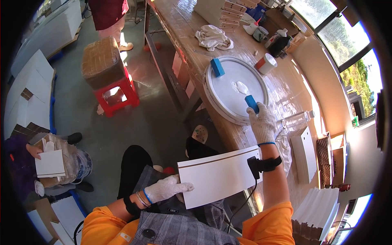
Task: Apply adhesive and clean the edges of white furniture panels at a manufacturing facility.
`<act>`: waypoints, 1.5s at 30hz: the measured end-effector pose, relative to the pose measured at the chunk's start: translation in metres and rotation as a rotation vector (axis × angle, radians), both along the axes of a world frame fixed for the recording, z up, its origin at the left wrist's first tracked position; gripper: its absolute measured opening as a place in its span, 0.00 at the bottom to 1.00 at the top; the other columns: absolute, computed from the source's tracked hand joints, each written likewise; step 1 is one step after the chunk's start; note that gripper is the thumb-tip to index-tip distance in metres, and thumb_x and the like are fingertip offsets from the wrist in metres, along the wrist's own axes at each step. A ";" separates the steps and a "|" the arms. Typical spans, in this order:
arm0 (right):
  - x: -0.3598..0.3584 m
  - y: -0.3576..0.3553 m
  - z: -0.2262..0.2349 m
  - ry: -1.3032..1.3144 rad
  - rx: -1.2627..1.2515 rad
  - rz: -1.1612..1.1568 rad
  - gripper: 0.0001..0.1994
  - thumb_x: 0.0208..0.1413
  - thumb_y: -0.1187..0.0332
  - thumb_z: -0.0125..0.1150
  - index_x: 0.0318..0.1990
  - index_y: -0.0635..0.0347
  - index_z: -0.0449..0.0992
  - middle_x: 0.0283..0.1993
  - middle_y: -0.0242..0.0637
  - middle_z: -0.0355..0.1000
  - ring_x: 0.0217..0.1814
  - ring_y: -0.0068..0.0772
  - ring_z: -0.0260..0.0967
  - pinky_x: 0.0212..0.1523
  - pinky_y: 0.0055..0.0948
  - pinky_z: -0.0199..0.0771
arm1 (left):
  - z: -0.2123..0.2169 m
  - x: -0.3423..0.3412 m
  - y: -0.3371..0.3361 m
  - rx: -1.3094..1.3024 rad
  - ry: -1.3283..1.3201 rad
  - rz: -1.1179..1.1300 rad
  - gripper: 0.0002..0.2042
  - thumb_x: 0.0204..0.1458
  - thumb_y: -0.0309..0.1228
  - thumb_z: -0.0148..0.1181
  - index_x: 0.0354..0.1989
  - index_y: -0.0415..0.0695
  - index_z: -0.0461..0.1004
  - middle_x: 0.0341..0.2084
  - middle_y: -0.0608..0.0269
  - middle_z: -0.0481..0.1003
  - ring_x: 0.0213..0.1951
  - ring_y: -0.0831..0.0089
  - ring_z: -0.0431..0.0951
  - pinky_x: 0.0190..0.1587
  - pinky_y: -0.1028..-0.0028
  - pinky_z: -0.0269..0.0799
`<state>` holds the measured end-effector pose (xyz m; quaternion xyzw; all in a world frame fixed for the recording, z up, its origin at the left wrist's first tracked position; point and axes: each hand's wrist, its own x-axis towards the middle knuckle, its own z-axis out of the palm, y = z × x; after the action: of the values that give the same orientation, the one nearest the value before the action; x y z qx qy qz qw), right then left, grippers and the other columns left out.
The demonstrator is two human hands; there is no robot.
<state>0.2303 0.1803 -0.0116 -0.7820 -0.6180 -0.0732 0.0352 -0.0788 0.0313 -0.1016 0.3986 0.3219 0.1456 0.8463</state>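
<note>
A white rectangular board (216, 177) with a dark line along its far edge lies across my lap and against the table edge. My left hand (167, 189), in a white knit glove, grips its left end, thumb on top. My right hand (262, 124), gloved too, pinches a small blue block (252, 104) over the near right part of a round white lid (226, 92). A dab of white paste (241, 87) sits near the lid's middle. Another blue block (217, 67) rests at the lid's far left rim.
A clear bottle (297, 119) lies right of the lid. Beyond stand a red-and-white cup (266, 63) and a crumpled cloth (213, 37). Stacked white boards (304, 155) are at right. On the left are a red stool (118, 96) bearing a carton (101, 61), and a seated co-worker's hand (34, 151).
</note>
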 end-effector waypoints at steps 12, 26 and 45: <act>0.041 0.049 0.036 1.027 0.054 -0.006 0.23 0.62 0.57 0.51 0.59 0.61 0.66 0.30 0.24 0.63 0.27 0.13 0.59 0.27 0.16 0.66 | -0.009 -0.004 0.025 0.009 0.063 -0.092 0.25 0.55 0.42 0.56 0.53 0.33 0.66 0.37 0.52 0.77 0.33 0.69 0.79 0.35 0.75 0.77; 0.048 0.088 0.011 0.388 0.140 0.181 0.23 0.53 0.72 0.61 0.57 0.65 0.67 0.46 0.41 0.71 0.49 0.33 0.69 0.53 0.28 0.67 | -0.023 -0.004 0.028 0.002 -0.002 -0.105 0.26 0.57 0.41 0.55 0.58 0.36 0.62 0.40 0.50 0.76 0.37 0.68 0.79 0.37 0.74 0.78; 0.046 0.103 -0.008 0.387 0.142 0.344 0.22 0.52 0.76 0.60 0.56 0.61 0.69 0.45 0.46 0.70 0.46 0.43 0.69 0.51 0.33 0.69 | -0.026 -0.003 0.033 -0.020 0.016 -0.142 0.24 0.56 0.42 0.56 0.54 0.35 0.67 0.38 0.52 0.76 0.37 0.70 0.79 0.38 0.74 0.76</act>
<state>0.2767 0.2838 -0.0196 -0.6607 -0.7168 0.0416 0.2192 -0.0820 0.0639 -0.1273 0.4132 0.3012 0.0789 0.8557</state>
